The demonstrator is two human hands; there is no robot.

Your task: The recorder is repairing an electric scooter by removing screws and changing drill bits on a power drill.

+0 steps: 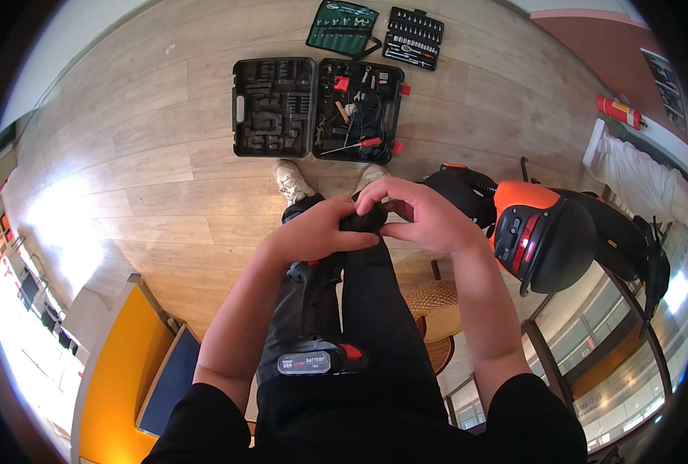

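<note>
Two-handed grip near the centre, best kept firm and square.
A black cordless tool (318, 305) rests toward seven o'clock; the left hand (320, 228) grips a black piece (371, 220) from nine o'clock, any join to the tool hidden; the right hand (419, 213) curls its fingers onto it from three. Probably steadiest: left clamping, right fingertips evenly spread, tool kept from sliding.

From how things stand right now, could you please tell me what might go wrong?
With the battery apparently attached to the drill, an accidental start could spin its front end against the left hand and right hand. If either grip loosens, it might slip down. A step could catch the open tool case just ahead of the shoes.
</note>
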